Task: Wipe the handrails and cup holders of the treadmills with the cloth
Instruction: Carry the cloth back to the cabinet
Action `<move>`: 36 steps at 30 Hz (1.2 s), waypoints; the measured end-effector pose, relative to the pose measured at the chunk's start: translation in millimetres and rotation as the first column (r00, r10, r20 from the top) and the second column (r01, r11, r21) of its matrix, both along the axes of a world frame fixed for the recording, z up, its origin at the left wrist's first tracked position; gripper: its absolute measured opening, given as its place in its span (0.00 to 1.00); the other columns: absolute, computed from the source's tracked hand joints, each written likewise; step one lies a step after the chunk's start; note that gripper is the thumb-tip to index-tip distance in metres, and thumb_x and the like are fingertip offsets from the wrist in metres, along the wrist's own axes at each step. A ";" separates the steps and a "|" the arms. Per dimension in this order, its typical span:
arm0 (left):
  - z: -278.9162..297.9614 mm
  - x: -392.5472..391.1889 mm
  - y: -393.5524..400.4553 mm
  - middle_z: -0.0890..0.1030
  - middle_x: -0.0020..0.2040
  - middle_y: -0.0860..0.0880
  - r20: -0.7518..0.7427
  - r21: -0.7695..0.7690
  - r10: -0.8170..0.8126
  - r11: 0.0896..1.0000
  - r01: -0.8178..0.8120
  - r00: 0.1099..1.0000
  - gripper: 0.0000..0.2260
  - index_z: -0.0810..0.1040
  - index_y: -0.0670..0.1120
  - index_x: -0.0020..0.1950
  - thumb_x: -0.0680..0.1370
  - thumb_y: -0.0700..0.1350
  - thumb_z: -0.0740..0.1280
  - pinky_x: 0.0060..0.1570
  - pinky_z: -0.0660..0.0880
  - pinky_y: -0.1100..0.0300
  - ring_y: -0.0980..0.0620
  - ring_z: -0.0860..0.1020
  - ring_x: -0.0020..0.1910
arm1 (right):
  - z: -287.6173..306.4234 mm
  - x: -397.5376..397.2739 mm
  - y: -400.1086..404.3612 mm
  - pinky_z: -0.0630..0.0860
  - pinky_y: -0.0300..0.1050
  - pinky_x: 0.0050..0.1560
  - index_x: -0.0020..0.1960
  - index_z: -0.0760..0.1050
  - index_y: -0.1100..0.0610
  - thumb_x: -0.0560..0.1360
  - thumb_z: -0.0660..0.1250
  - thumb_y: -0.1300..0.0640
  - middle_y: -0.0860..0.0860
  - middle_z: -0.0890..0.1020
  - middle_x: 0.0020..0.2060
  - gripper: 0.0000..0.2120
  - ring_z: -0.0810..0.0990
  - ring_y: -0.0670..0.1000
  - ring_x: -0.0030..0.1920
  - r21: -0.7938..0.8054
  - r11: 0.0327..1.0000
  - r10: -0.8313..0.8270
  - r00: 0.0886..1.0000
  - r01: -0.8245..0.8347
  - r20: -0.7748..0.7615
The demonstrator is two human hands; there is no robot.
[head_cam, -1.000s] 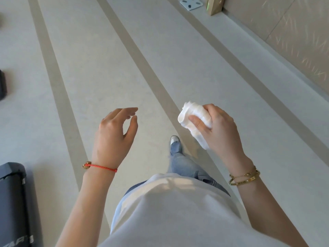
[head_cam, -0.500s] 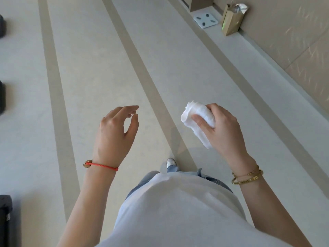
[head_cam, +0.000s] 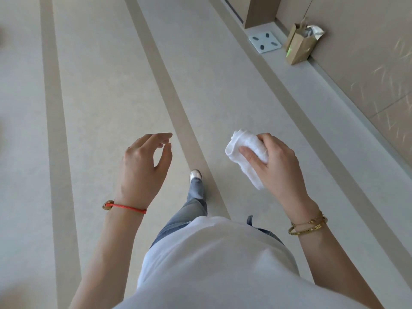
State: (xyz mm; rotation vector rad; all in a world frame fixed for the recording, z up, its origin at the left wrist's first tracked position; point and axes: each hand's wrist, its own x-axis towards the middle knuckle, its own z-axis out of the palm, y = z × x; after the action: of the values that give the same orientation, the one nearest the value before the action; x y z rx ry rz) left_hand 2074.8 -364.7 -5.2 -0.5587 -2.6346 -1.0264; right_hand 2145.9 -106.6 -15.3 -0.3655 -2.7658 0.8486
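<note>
Head view looks down over a person walking across a pale floor (head_cam: 107, 90) with darker stripes. Their right hand (head_cam: 276, 161) grips a bunched white cloth (head_cam: 245, 150), thumb pressed across it, with a tail hanging below the fingers. Their left hand (head_cam: 142, 166) is held out level with it, holding nothing, fingers loosely bent and apart.

No treadmill, handrail or cup holder shows, so how much wiping is done cannot be read; my guess is the person is between machines, with wiping to resume once one is in reach.

Well ahead of the right hand, by the wall (head_cam: 367, 70), a brown paper bag (head_cam: 299, 47) stands just beside a white bathroom scale (head_cam: 265, 42). Both sit off to the side, and nothing lies on the floor directly ahead of the shoe (head_cam: 195, 175).
</note>
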 end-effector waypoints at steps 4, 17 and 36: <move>5.1 -96.4 17.1 0.84 0.48 0.47 -0.007 -0.001 0.002 1.000 -0.002 1.000 0.09 0.82 0.42 0.56 0.78 0.37 0.66 0.49 0.77 0.57 0.50 0.82 0.46 | 5.4 -94.0 19.2 0.75 0.47 0.39 0.47 0.73 0.54 0.75 0.59 0.34 0.48 0.79 0.40 0.23 0.77 0.50 0.41 0.029 1.000 -0.009 1.000 0.009 -0.022; 16.8 -364.7 95.0 0.84 0.48 0.48 0.018 -0.065 -0.114 0.991 0.115 0.993 0.09 0.82 0.43 0.57 0.79 0.38 0.66 0.47 0.79 0.53 0.49 0.83 0.47 | 8.2 -339.9 82.5 0.76 0.47 0.40 0.47 0.73 0.54 0.76 0.59 0.34 0.47 0.79 0.39 0.22 0.77 0.49 0.41 -0.003 0.995 -0.103 0.995 0.103 -0.017; 26.2 -744.3 263.0 0.84 0.48 0.46 0.005 -0.004 -0.066 0.998 0.066 0.998 0.09 0.83 0.40 0.56 0.78 0.36 0.67 0.49 0.77 0.57 0.49 0.83 0.46 | 19.1 -739.5 258.9 0.68 0.40 0.38 0.48 0.73 0.54 0.75 0.59 0.34 0.47 0.78 0.38 0.22 0.76 0.49 0.39 0.068 0.997 -0.037 0.998 0.040 -0.044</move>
State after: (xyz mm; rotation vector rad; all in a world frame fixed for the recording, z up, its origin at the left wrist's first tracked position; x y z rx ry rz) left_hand 1330.5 -101.7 20.9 -0.6490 -2.6394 -1.0430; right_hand 1406.4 152.3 3.9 -0.3818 -2.7312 0.7417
